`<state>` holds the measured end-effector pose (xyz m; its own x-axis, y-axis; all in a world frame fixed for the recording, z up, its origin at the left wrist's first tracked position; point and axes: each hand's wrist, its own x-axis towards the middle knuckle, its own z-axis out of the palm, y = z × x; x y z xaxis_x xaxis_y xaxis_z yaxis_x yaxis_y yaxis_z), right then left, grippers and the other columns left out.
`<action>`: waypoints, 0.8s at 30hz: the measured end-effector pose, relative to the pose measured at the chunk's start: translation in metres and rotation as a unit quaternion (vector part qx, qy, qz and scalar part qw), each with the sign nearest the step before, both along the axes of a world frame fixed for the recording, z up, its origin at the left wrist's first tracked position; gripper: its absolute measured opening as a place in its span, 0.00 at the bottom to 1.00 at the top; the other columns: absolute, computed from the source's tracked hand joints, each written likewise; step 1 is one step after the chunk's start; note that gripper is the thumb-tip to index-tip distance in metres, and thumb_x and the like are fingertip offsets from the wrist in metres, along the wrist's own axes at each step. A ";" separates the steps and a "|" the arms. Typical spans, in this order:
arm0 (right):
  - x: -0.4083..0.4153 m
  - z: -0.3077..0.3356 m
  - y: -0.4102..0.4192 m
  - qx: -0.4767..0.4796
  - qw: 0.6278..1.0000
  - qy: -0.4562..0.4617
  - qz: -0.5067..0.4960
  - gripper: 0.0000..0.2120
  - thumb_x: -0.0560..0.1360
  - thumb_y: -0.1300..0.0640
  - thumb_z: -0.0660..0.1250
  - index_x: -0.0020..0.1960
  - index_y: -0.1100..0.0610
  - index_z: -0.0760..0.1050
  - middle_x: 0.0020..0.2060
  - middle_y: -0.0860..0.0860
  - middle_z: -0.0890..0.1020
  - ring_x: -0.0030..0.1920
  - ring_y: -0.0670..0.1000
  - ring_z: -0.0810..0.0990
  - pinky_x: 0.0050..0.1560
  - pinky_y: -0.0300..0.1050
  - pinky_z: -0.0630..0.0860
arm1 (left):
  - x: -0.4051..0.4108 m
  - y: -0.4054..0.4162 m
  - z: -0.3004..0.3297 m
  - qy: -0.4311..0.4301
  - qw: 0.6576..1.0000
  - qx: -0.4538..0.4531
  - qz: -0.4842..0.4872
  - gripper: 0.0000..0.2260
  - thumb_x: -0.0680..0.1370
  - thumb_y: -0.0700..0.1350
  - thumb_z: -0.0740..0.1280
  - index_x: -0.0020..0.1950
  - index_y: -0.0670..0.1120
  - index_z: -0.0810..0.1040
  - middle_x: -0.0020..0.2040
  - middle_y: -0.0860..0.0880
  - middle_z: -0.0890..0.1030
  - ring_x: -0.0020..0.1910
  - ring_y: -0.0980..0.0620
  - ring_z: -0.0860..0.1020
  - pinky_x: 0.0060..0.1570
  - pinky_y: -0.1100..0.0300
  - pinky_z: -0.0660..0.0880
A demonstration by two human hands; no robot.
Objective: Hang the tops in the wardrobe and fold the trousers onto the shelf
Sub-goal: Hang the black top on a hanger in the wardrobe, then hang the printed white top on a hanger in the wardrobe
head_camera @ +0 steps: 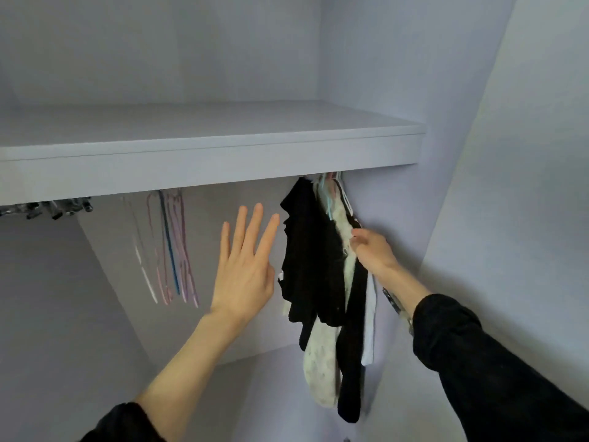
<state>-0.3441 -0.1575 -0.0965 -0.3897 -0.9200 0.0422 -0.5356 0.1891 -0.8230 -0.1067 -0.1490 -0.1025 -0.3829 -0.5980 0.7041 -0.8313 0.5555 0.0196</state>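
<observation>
The hanging black and cream fabric tops (322, 266) hang lengthwise downward below the grey wardrobe shelf (207, 148), lying just right of the flat, straight-fingered left hand (245, 266), while the nearer right hand (373, 250) pinches their right edge.

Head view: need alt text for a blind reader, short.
Inside a pale wardrobe, the right hand grips the hanging tops, black and cream, bunched at the right end under the shelf. The left hand is raised, open, fingers spread, beside them. Empty hangers dangle further left.
</observation>
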 end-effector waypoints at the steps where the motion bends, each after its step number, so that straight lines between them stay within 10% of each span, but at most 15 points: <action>1: 0.001 -0.005 0.019 0.007 1.000 -0.007 0.002 0.17 0.80 0.59 0.56 0.68 0.57 0.70 0.65 0.57 0.74 0.62 0.57 0.75 0.65 0.50 0.70 | -0.003 0.007 -0.008 0.004 0.999 0.030 -0.030 0.35 0.70 0.31 0.63 0.75 0.44 0.56 0.75 0.38 0.59 0.75 0.38 0.53 0.71 0.40 0.53; 10: 0.023 -0.064 0.251 0.079 0.994 -0.030 -0.066 0.15 0.81 0.59 0.56 0.66 0.58 0.71 0.60 0.56 0.78 0.59 0.56 0.77 0.58 0.45 0.71 | -0.040 0.136 -0.078 -0.043 0.930 0.235 -0.279 0.17 0.79 0.38 0.61 0.68 0.42 0.73 0.66 0.44 0.74 0.68 0.45 0.70 0.66 0.54 0.65; 18: 0.034 -0.105 0.520 0.125 0.940 -0.116 -0.297 0.15 0.80 0.59 0.58 0.65 0.57 0.72 0.55 0.54 0.81 0.50 0.53 0.81 0.47 0.45 0.76 | -0.104 0.329 -0.107 -0.177 0.781 0.326 -0.502 0.18 0.82 0.46 0.54 0.72 0.50 0.67 0.67 0.52 0.72 0.66 0.51 0.71 0.64 0.57 0.67; 24: 0.084 -0.121 0.727 0.080 0.857 -0.147 -0.487 0.13 0.80 0.63 0.57 0.63 0.63 0.73 0.54 0.60 0.81 0.37 0.46 0.77 0.34 0.26 0.70 | -0.129 0.504 -0.115 -0.267 0.657 0.318 -0.629 0.22 0.78 0.53 0.52 0.66 0.47 0.74 0.61 0.45 0.78 0.60 0.44 0.76 0.58 0.52 0.73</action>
